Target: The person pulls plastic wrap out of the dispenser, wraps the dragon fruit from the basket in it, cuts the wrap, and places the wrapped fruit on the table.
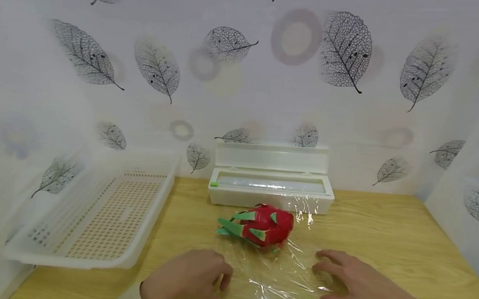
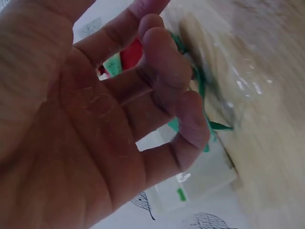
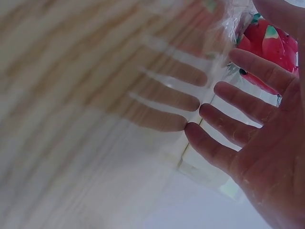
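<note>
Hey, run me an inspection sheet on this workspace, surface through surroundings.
Surface: wood-grain tabletop, with clear cling film spread over its middle front.
Job's things: dragon fruit lying on the film, leafy end toward the left; white dispenser box behind it, lid up.
Clutter: white perforated plastic basket at the left.
Grippers: left hand bent, no grasp visible; right hand beside the film, fingers spread, no grasp visible; exact contact unclear.
Cables: nothing seen.
Surroundings: pale leaf-print sheeting behind and alongside.
</note>
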Demonstrator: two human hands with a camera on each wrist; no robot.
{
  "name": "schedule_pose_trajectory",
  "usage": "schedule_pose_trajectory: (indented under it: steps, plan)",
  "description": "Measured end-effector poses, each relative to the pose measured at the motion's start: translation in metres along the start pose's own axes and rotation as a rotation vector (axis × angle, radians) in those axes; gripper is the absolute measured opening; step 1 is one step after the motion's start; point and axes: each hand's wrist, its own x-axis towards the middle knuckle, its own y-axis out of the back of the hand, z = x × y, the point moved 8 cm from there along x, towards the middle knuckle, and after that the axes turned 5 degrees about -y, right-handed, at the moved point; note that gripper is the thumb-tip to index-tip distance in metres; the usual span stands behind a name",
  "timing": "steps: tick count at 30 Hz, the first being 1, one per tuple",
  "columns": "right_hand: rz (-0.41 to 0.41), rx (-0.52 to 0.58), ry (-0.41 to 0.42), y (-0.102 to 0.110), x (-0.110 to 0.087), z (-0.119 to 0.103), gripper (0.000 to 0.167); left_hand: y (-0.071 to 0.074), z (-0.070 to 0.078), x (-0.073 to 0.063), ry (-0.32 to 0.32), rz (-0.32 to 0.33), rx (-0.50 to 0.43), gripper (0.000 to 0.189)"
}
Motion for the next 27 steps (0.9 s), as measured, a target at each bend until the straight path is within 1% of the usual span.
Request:
schedule_pose_trajectory:
  steps: [2,4,7,12,13,16,19,20,23,26,27]
  plan:
    - [-0.029,0.009,-0.030,0.000,-0.002,0.001,0.048,-0.005,-0.005,-0.006,0.027,-0.001,-0.004,0.029]
    - [-0.061,0.019,-0.061,0.000,-0.003,0.003,0.047,-0.009,-0.009,-0.013,0.033,0.019,0.005,0.032]
    - [-0.101,0.028,-0.103,0.002,-0.007,0.006,0.045,-0.013,-0.014,-0.020,0.044,0.046,0.003,0.033]
    - [-0.168,0.063,-0.145,0.006,-0.013,0.011,0.040,-0.019,-0.022,-0.027,0.068,0.058,-0.025,0.030]
    - [-0.163,0.081,-0.136,0.007,-0.013,0.010,0.037,-0.019,-0.023,-0.028,0.067,0.066,-0.022,0.030]
    - [-0.134,0.172,-0.071,0.011,-0.012,0.003,0.022,-0.020,-0.025,-0.030,0.072,0.086,-0.018,0.027]
    - [-0.171,0.295,-0.003,0.011,-0.010,-0.005,0.006,-0.021,-0.025,-0.031,0.056,0.115,0.001,0.023]
    - [-0.203,0.348,0.006,0.009,-0.010,-0.007,0.004,-0.021,-0.024,-0.032,0.049,0.125,0.007,0.022]
    - [-0.303,0.459,0.017,0.002,-0.011,-0.011,0.008,-0.020,-0.023,-0.031,0.020,0.159,0.039,0.021]
    - [-0.342,0.503,0.031,-0.004,-0.012,-0.015,0.014,-0.019,-0.022,-0.031,0.009,0.171,0.048,0.020]
    - [-0.344,0.497,0.037,-0.006,-0.012,-0.016,0.015,-0.019,-0.022,-0.031,0.006,0.174,0.047,0.019]
